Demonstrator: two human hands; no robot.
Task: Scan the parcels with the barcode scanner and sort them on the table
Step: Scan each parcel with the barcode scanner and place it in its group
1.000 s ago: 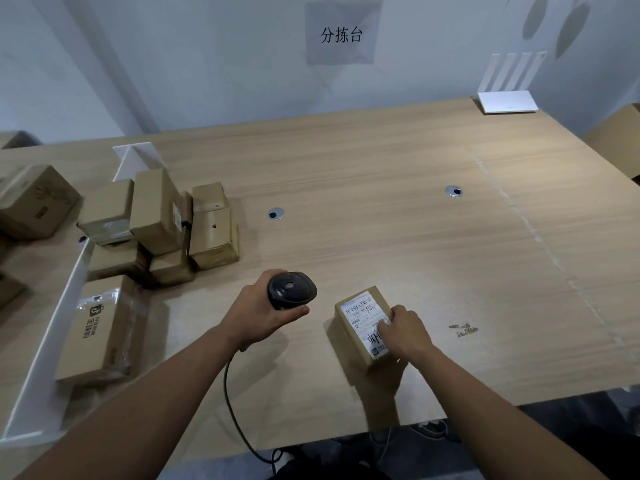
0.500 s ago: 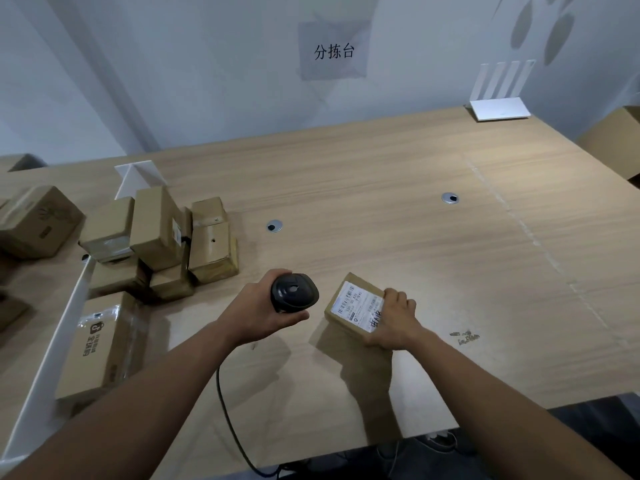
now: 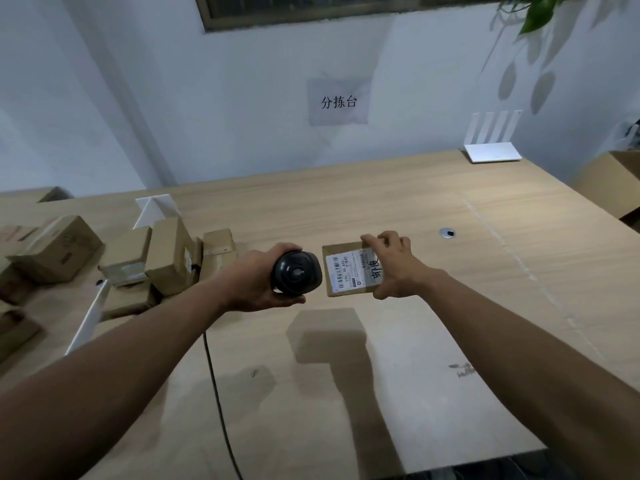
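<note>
Parcel: brown cardboard box, white barcode label facing up.

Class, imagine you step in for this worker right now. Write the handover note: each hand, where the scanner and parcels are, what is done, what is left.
Left hand grips the barcode scanner, its cable hanging off the table's near edge.
Right hand holds a parcel raised above the table, label toward the camera, right beside the scanner.
A pile of parcels sits at the left by a white divider.
Done: parcel picked up and presented. Whether it has scanned cannot be told.
Left: confirm the scan, place this parcel, then work through the pile.
</note>
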